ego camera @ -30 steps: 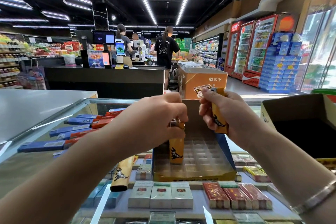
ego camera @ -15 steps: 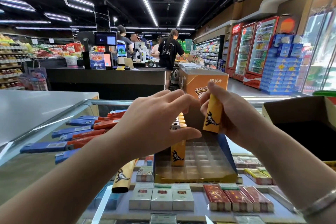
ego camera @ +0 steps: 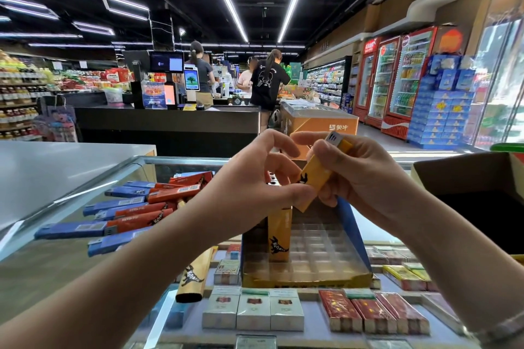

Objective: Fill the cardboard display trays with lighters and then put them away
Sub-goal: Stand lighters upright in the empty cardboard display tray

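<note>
A cardboard display tray with a clear grid insert stands on the glass counter, and yellow lighters stand in its left column. Above the tray my right hand grips one yellow lighter, tilted with its metal top up. My left hand pinches the lower end of that same lighter with thumb and fingers. One more yellow lighter lies on the glass left of the tray. Blue and red lighters lie in a loose heap further left.
An open brown cardboard box stands at the right on the counter. Cigarette packs show under the glass top. A grey countertop lies at the far left. Beyond are a checkout desk with people and drink fridges.
My right hand has lifted its yellow lighter higher and tilted it. My left hand has come off the lighters standing in the tray and now pinches the lower end of the raised one.
</note>
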`<action>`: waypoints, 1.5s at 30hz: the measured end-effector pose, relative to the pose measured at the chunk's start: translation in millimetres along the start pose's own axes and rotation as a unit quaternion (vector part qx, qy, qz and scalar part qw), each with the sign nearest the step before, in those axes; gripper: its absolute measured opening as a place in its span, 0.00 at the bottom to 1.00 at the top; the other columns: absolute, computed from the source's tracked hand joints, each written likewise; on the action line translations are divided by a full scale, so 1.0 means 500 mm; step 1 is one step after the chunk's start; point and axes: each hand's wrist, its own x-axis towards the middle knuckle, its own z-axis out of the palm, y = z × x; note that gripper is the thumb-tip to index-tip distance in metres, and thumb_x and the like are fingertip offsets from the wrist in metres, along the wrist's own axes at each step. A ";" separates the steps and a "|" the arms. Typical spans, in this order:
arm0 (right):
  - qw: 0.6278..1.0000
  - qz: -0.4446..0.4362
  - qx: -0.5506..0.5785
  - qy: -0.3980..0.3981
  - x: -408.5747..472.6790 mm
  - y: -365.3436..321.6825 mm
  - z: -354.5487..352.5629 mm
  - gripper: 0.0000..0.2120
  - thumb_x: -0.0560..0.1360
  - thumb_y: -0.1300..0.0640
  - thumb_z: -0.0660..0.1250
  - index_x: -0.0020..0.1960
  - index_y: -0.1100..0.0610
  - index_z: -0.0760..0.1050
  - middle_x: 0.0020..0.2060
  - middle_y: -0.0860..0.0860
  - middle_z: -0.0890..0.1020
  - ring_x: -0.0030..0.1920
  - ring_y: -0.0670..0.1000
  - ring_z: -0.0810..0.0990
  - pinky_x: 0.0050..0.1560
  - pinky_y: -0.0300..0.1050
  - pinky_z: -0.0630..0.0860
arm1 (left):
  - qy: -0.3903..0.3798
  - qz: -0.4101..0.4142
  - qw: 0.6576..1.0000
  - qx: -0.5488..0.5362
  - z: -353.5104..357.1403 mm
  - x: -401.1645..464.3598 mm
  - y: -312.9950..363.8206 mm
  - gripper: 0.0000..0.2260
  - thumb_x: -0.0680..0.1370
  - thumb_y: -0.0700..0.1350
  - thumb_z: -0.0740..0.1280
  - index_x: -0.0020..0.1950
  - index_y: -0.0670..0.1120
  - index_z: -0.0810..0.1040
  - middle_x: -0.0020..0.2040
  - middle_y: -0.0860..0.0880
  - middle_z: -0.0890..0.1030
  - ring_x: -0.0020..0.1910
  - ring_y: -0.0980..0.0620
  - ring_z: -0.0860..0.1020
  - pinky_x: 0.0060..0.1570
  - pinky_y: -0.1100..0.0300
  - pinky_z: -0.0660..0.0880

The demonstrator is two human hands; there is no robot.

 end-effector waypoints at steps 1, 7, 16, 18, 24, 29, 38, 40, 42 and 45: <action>1.000 -0.003 0.002 -0.002 -0.001 -0.001 0.001 0.17 0.61 0.47 0.71 0.47 0.54 0.83 0.28 0.54 0.77 0.24 0.48 0.75 0.24 0.38 0.73 | -0.005 0.002 1.000 -0.019 -0.001 0.000 0.002 0.17 0.69 0.45 0.73 0.51 0.54 0.69 0.39 0.55 0.81 0.33 0.61 0.76 0.32 0.67 0.73; 0.990 -0.028 -0.033 0.133 0.007 0.002 -0.015 0.16 0.69 0.43 0.63 0.39 0.55 0.80 0.31 0.52 0.78 0.31 0.49 0.77 0.30 0.40 0.76 | -0.009 0.023 0.999 -0.020 -0.019 0.004 0.007 0.25 0.70 0.41 0.71 0.59 0.64 0.68 0.40 0.54 0.79 0.37 0.56 0.79 0.36 0.64 0.76; 0.909 0.085 -0.378 0.154 0.010 0.067 -0.057 0.15 0.74 0.61 0.66 0.57 0.46 0.72 0.46 0.46 0.76 0.46 0.47 0.77 0.38 0.33 0.74 | -0.038 0.043 0.998 -0.035 -0.045 0.004 0.011 0.33 0.69 0.36 0.68 0.61 0.73 0.67 0.42 0.56 0.76 0.41 0.50 0.83 0.38 0.63 0.78; 0.891 0.104 -0.422 0.130 0.009 0.076 -0.060 0.22 0.74 0.65 0.63 0.63 0.46 0.68 0.51 0.49 0.74 0.51 0.51 0.75 0.49 0.43 0.77 | -0.032 0.048 0.998 -0.018 -0.045 0.004 0.012 0.29 0.71 0.38 0.68 0.58 0.71 0.69 0.41 0.56 0.75 0.41 0.52 0.83 0.38 0.64 0.78; 0.885 0.102 -0.433 0.137 0.009 0.076 -0.063 0.28 0.71 0.72 0.58 0.62 0.44 0.68 0.46 0.45 0.71 0.53 0.52 0.72 0.53 0.51 0.77 | 0.020 0.063 0.998 0.011 -0.054 0.002 0.020 0.17 0.66 0.50 0.68 0.52 0.59 0.67 0.37 0.55 0.79 0.40 0.46 0.80 0.40 0.51 0.80; 0.873 0.086 -0.450 0.168 0.010 0.085 -0.064 0.26 0.72 0.70 0.58 0.63 0.47 0.68 0.48 0.49 0.72 0.52 0.52 0.71 0.49 0.47 0.75 | 0.004 0.074 0.997 0.016 -0.050 -0.001 0.020 0.18 0.67 0.50 0.72 0.49 0.53 0.66 0.36 0.54 0.80 0.38 0.45 0.78 0.35 0.63 0.76; 0.873 0.078 -0.440 0.197 0.010 0.087 -0.078 0.25 0.72 0.71 0.58 0.63 0.48 0.69 0.40 0.40 0.68 0.40 0.46 0.70 0.37 0.40 0.74 | -0.037 0.054 0.968 0.243 -0.021 -0.003 0.003 0.17 0.63 0.58 0.70 0.46 0.63 0.65 0.40 0.58 0.77 0.39 0.61 0.76 0.35 0.65 0.77; 0.875 0.082 -0.435 0.196 0.010 0.088 -0.080 0.25 0.72 0.71 0.58 0.63 0.48 0.69 0.40 0.40 0.68 0.40 0.46 0.69 0.36 0.38 0.73 | -0.048 0.066 0.954 0.290 -0.017 -0.005 0.002 0.16 0.62 0.60 0.67 0.44 0.64 0.64 0.40 0.62 0.73 0.39 0.60 0.76 0.38 0.65 0.76; 0.877 0.084 -0.430 0.196 0.010 0.089 -0.081 0.25 0.72 0.71 0.58 0.63 0.48 0.69 0.40 0.41 0.69 0.42 0.46 0.70 0.37 0.39 0.73 | -0.062 0.097 0.932 0.344 -0.013 -0.008 0.003 0.16 0.63 0.62 0.65 0.45 0.64 0.61 0.41 0.66 0.69 0.35 0.59 0.76 0.33 0.66 0.76; 0.880 0.086 -0.423 0.197 0.010 0.089 -0.081 0.25 0.72 0.71 0.58 0.62 0.48 0.69 0.41 0.42 0.70 0.45 0.50 0.72 0.40 0.43 0.76 | -0.048 0.156 0.893 0.420 -0.012 -0.009 0.001 0.19 0.64 0.64 0.65 0.48 0.58 0.64 0.38 0.66 0.66 0.30 0.60 0.72 0.26 0.71 0.69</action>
